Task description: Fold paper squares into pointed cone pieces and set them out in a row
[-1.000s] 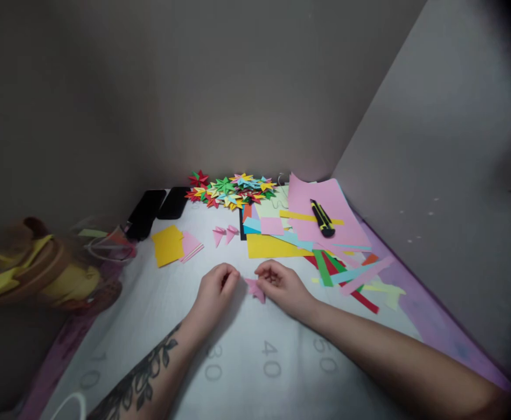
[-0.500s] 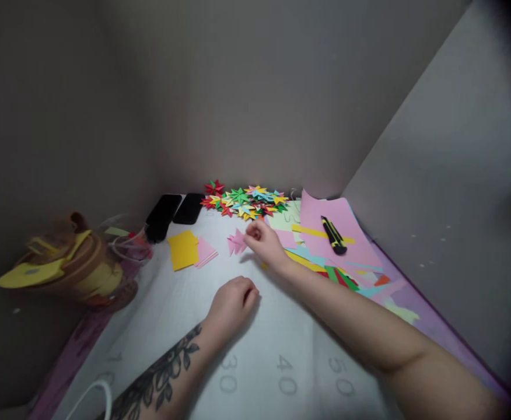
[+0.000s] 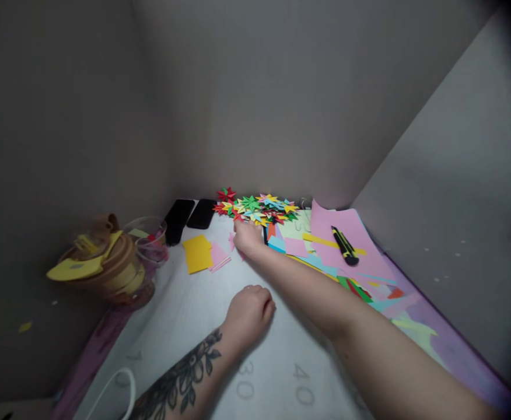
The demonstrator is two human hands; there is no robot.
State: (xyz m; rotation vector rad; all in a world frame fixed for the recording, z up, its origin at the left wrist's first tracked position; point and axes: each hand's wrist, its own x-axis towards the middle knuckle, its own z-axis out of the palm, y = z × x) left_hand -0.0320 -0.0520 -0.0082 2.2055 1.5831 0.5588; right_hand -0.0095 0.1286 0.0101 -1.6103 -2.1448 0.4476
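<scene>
My right hand point(image 3: 247, 238) reaches to the front edge of a pile of folded paper stars point(image 3: 255, 207) in many colours. Its fingers are curled together and point down; whatever lies under the fingertips is hidden. Partly covered by this hand are pink folded paper pieces point(image 3: 231, 240) on the white mat. Nearer to me, my left hand point(image 3: 250, 315) rests closed on the mat, its inside out of sight. A yellow paper square point(image 3: 198, 254) and pink paper squares point(image 3: 220, 255) lie to the left of the right hand.
Two black phones point(image 3: 202, 214) lie at the back left. Beside them stand a clear plastic cup point(image 3: 150, 239) and a brown pot point(image 3: 118, 271) with yellow paper. On the right, a utility knife point(image 3: 345, 245) lies on pink paper point(image 3: 380, 256) among coloured scraps. A white cable point(image 3: 132, 396) loops at front left.
My right hand has moved away from me, from beside the pink folded pieces to the star pile, now covering part of those pieces. The whole view has shifted slightly; my left hand stays closed.
</scene>
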